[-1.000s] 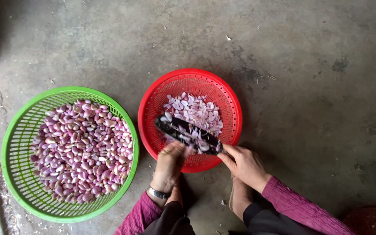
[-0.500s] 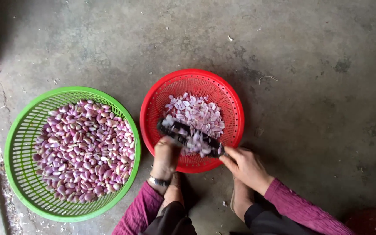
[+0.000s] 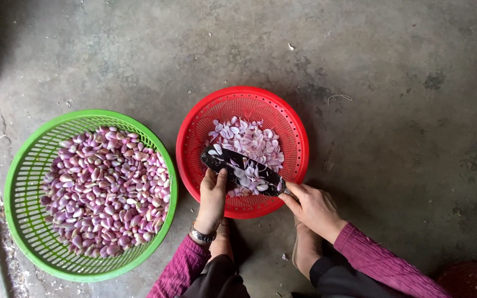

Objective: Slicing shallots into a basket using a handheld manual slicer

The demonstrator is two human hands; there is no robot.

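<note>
Both hands are working over a round red plastic basket (image 3: 299, 138) sitting on a rough grey concrete floor (image 3: 393, 110). Gripping the handle end of a broad dark metal knife blade (image 3: 242, 170), the right hand (image 3: 313, 207) is closed firmly around it near the basket's lower right rim. Resting against the blade's near edge, the left hand (image 3: 212, 196) is pressing its thumb and fingertips on the flat metal, and whether it is pinching anything beneath is not clear. A silver bracelet (image 3: 202, 235) is circling the left wrist, and both forearms are wearing magenta knitted sleeves (image 3: 376, 262).

Thin pale lilac slices (image 3: 249, 140) are piling up in the red basket, lying loose and flaky over its perforated mesh bottom, and several are clinging to the blade's upper face. Standing well apart to the left, a larger round green plastic basket (image 3: 26, 165) with a slotted wall is holding a heap of whole peeled purple-and-white shallot bulbs (image 3: 106, 190), glossy and plump. Small papery scraps are littering the floor near both baskets.
</note>
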